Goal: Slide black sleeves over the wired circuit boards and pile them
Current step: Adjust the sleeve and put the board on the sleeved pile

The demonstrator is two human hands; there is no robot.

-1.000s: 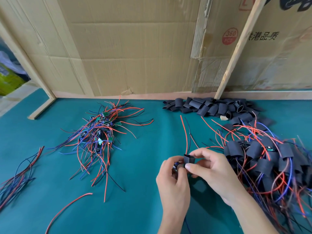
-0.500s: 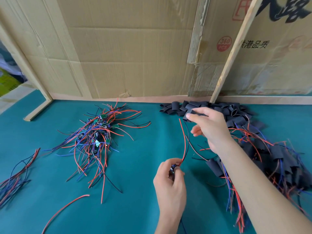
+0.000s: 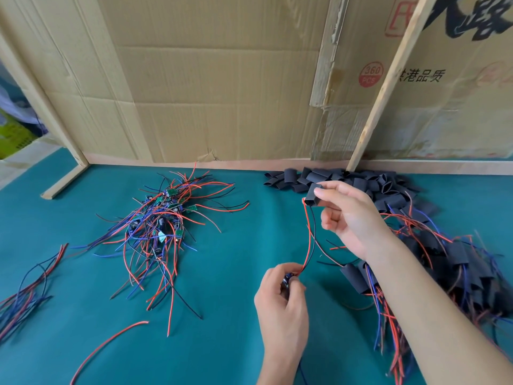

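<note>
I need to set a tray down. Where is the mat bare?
Bare mat lies between the unsleeved board tangle and the left hand, and near the front edge around the loose red wire. The right side is crowded with the sleeved pile and spare sleeves.

bare boards pile (image 3: pixel 163 218) left on the table (image 3: pixel 227 315), loose sleeves (image 3: pixel 347 180) behind, sleeved pile (image 3: pixel 455 268) right

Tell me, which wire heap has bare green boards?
The middle heap: small green boards show among its wires. The right heap wears black sleeves; the left bundle shows only wires.
</note>
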